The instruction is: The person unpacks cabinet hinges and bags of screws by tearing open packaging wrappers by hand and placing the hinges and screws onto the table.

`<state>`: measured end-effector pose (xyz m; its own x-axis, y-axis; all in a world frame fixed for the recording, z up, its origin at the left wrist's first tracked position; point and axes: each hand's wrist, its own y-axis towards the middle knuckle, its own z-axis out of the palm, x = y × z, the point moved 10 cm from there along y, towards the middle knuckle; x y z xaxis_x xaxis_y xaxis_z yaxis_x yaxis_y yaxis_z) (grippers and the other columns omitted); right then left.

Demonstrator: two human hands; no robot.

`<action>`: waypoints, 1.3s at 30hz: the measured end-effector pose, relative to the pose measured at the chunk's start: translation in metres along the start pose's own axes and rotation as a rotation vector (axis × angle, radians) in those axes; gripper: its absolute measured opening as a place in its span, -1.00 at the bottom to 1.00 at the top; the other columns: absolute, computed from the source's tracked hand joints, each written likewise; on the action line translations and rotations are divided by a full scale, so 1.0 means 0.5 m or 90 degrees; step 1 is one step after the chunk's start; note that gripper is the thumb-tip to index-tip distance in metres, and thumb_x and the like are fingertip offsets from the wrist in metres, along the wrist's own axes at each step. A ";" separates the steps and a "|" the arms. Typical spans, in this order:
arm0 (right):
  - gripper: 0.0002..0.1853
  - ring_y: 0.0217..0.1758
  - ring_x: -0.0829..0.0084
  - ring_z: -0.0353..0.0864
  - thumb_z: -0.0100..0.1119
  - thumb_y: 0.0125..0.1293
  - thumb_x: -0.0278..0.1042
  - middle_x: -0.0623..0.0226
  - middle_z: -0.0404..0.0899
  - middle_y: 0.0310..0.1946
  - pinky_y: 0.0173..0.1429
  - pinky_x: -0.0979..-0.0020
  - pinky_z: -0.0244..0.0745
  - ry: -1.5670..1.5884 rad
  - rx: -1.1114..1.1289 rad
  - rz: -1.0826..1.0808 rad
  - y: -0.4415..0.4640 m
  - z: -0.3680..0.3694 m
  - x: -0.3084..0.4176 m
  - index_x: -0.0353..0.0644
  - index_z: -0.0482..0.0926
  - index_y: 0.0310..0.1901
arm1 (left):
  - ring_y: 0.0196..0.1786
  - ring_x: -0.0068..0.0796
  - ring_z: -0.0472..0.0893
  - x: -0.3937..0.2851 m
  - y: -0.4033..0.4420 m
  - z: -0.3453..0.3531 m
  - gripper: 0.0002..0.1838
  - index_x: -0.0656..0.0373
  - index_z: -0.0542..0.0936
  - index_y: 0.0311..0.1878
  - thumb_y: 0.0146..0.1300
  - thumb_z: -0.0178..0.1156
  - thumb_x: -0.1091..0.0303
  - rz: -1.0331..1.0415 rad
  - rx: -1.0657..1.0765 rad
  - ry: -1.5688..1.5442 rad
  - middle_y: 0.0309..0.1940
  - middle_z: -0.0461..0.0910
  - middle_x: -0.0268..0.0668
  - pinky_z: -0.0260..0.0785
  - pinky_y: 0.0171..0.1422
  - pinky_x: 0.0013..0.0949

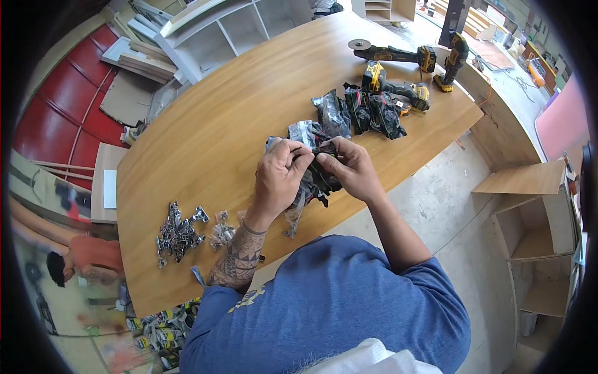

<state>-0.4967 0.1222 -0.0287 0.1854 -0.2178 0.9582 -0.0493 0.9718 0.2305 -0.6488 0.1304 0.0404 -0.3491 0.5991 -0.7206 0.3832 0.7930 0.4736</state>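
Both hands are close together over the wooden table, fingertips pinched on a black-and-clear plastic packet. My left hand (281, 173), at the end of a tattooed forearm, grips one side of it. Facing it, my right hand (355, 169) holds the other side between thumb and fingers. The exact edge they grip is partly hidden by the fingers. Beneath and around the hands lie more plastic packets (304, 133). Just beyond are several similar black-and-clear packets (375, 113). Nearer my left forearm are a pile of shiny metal hinges (180, 234) and a smaller heap of little bagged parts (222, 233).
On the table's (205, 131) far right stand an angle grinder (395, 55) and other yellow-and-black power tools (405, 90). White shelving (218, 40) is beyond the table. Open wooden cabinets (536, 230) stand at right. Another person (93, 262) is at far left.
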 end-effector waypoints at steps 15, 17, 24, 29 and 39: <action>-0.85 -0.37 0.74 0.51 0.38 0.54 -0.37 0.52 0.66 -0.40 -0.30 0.54 0.43 -0.083 -0.106 -0.043 0.003 0.013 -0.006 -0.28 0.68 -0.06 | -0.30 -0.52 0.56 0.020 -0.007 -0.041 -0.75 0.30 0.64 0.01 0.57 0.34 0.27 -0.007 -0.035 0.047 -0.30 0.64 -0.30 0.47 -0.14 -0.37; -0.85 -0.36 0.73 0.52 0.38 0.54 -0.38 0.50 0.66 -0.39 -0.28 0.52 0.44 -0.092 -0.141 -0.070 0.004 0.012 -0.004 -0.30 0.68 -0.06 | -0.24 -0.39 0.66 -0.011 -0.006 -0.054 -0.75 0.30 0.59 0.11 0.60 0.26 0.30 -0.002 -0.032 0.144 -0.23 0.68 -0.18 0.53 -0.05 -0.30; -0.89 -0.31 0.41 0.67 0.37 0.49 -0.48 0.22 0.69 -0.32 -0.18 0.37 0.55 -0.230 -0.233 -0.197 -0.005 0.011 0.046 -0.31 0.68 -0.06 | -0.06 -0.09 0.80 -0.013 -0.013 -0.034 -0.80 0.30 0.54 0.10 0.61 0.19 0.36 0.009 -0.001 0.057 -0.12 0.75 0.03 0.60 0.03 -0.12; -0.88 -0.22 0.13 0.74 0.39 0.41 -0.54 0.10 0.71 -0.24 -0.11 0.24 0.60 -0.333 -0.254 -0.299 -0.020 0.028 0.101 -0.31 0.68 -0.07 | -0.26 -0.04 0.82 -0.014 -0.011 -0.025 -0.88 0.28 0.54 -0.04 0.59 0.22 0.42 0.014 0.020 0.071 -0.36 0.75 -0.08 0.62 -0.19 -0.13; -0.82 -0.15 0.11 0.70 0.40 0.29 -0.61 0.15 0.72 -0.19 -0.05 0.19 0.56 -0.475 -0.213 -0.479 -0.045 0.058 0.141 -0.27 0.71 -0.08 | -0.30 0.15 0.77 -0.014 -0.010 0.000 -0.85 0.26 0.52 -0.11 0.58 0.24 0.39 -0.024 -0.012 0.124 -0.39 0.69 0.09 0.54 -0.30 0.01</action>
<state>-0.5108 0.0825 0.0388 -0.5856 -0.6525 0.4809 0.1161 0.5196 0.8465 -0.6484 0.1221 0.0432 -0.5230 0.5778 -0.6266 0.3514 0.8159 0.4591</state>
